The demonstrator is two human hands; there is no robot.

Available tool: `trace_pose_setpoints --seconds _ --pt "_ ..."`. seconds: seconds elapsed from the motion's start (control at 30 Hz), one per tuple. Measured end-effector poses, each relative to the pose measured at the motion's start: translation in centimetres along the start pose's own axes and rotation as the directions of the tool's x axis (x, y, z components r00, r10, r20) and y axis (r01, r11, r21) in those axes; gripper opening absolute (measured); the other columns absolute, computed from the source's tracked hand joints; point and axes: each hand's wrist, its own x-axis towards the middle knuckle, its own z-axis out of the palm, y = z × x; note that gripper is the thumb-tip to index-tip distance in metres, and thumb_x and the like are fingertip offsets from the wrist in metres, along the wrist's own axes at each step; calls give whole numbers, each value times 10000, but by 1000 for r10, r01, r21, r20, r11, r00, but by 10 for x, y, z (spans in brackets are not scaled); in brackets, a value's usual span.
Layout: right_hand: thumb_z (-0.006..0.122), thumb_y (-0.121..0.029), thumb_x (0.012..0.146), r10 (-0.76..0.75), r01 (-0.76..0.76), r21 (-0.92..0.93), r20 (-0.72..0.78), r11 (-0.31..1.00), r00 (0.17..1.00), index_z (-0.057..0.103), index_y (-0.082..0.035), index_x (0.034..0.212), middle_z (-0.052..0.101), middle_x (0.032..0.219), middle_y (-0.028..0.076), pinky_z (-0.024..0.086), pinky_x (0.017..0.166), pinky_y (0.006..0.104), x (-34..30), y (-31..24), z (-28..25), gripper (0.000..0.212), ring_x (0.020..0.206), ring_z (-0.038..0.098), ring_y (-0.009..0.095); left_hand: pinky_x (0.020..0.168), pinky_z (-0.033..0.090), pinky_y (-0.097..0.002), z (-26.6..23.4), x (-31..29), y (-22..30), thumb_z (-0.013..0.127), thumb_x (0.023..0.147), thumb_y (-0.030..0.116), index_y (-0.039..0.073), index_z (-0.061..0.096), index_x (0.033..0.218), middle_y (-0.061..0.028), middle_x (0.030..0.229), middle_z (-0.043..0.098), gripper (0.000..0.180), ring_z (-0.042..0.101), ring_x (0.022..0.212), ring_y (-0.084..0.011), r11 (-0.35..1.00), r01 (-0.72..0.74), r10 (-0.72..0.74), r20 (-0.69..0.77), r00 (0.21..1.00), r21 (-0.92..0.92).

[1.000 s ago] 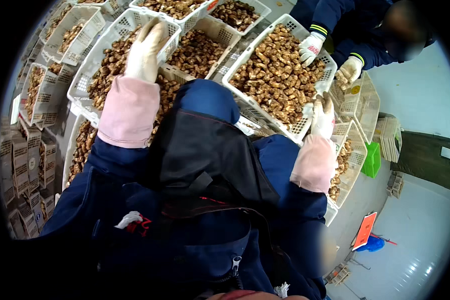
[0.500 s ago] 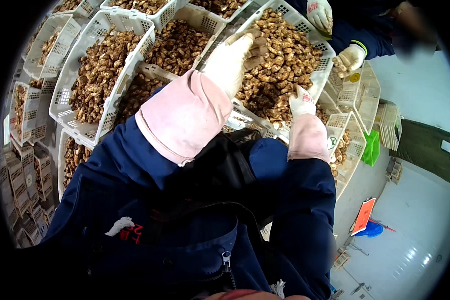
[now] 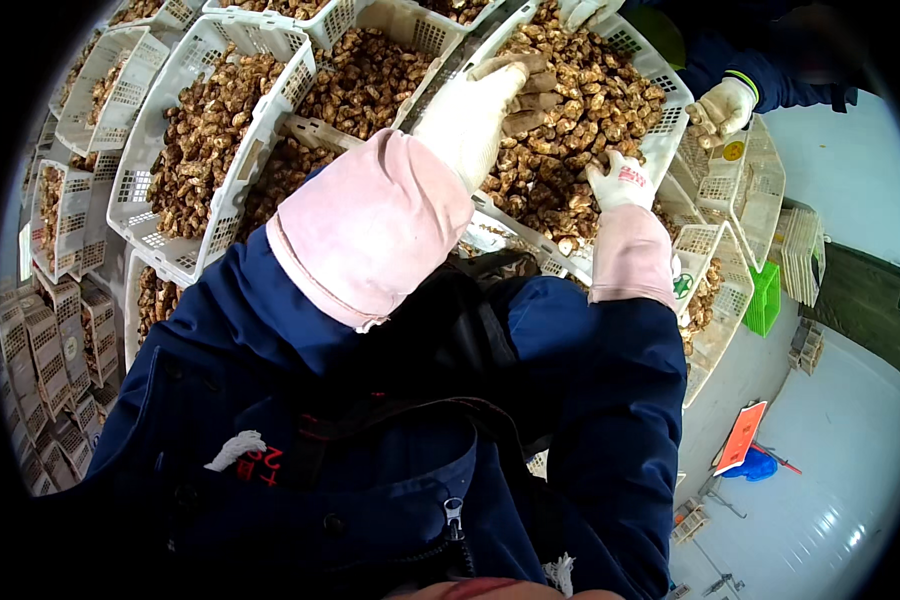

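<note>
A white perforated crate [image 3: 673, 110] in front of me is heaped with brown, lumpy mushrooms [image 3: 560, 110]. My left hand [image 3: 485, 110], in a white glove with dirt-darkened fingers, lies over the left side of the heap, fingers stretched out and a little apart. At the crate's right side my right hand [image 3: 620, 182], gloved in white, reaches into the mushrooms. Its thumb and fingers are curled in at the heap; whatever they grip is too small or hidden to name. Pink cuffs cover both my wrists. Paler pieces show near the crate's near edge.
More crates of mushrooms stand close on the left [image 3: 215, 150] and farther back. A co-worker's gloved hand [image 3: 722, 110] is beyond the crate's right edge, another glove [image 3: 585, 10] at its far end. Stacked crates [image 3: 735, 185] and a green crate [image 3: 763, 298] stand right.
The crates and my hands appear slightly farther right in view. My left fingers stay spread over the heap; my right hand has moved slightly up the crate's side. The co-worker's far glove now reaches the heap's edge.
</note>
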Motion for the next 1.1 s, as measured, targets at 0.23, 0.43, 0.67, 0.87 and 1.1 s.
trace_pose_setpoints --seconds 0.23,0.43,0.67,0.87,1.1 --pt "624 -414 791 -54 -44 394 236 918 970 487 -146 1358 555 1324 130 423 1009 363 -2 -6 -12 642 1190 548 300 912 483 -356 0 3 -2 489 980 192 26 537 1276 -116 1166 626 343 612 1044 -221 998 -18 20 -32 999 67" --pt "622 -439 773 -133 65 225 299 972 945 413 -129 1413 579 1283 167 387 1048 355 -10 -3 1 741 1226 525 306 875 506 -345 5 7 -1 524 968 197 22 560 1245 -112 1104 654 330 635 987 -215 992 -44 49 -36 998 121" --pt "721 -278 796 -119 24 664 98 748 988 554 -46 1271 659 1113 111 481 896 310 -28 9 -34 554 1009 624 204 836 513 -280 6 12 -4 553 956 193 38 550 1252 -76 1128 644 334 619 1005 -160 926 94 -105 9 994 367" --pt "711 36 784 -40 258 960 -264 -111 964 525 4 1252 623 1134 70 497 863 239 -72 -36 -85 505 964 603 128 838 494 -290 11 9 -16 649 904 314 37 503 1329 -42 1130 635 528 588 1017 -132 796 202 -327 126 936 571" --pt "717 -10 784 25 368 891 -376 -266 926 382 -18 1398 508 1327 116 414 1025 320 -96 -49 -91 699 1221 499 206 795 479 -261 12 3 -6 693 875 285 5 560 1273 -39 1079 656 505 585 942 -100 692 121 -314 146 938 711"
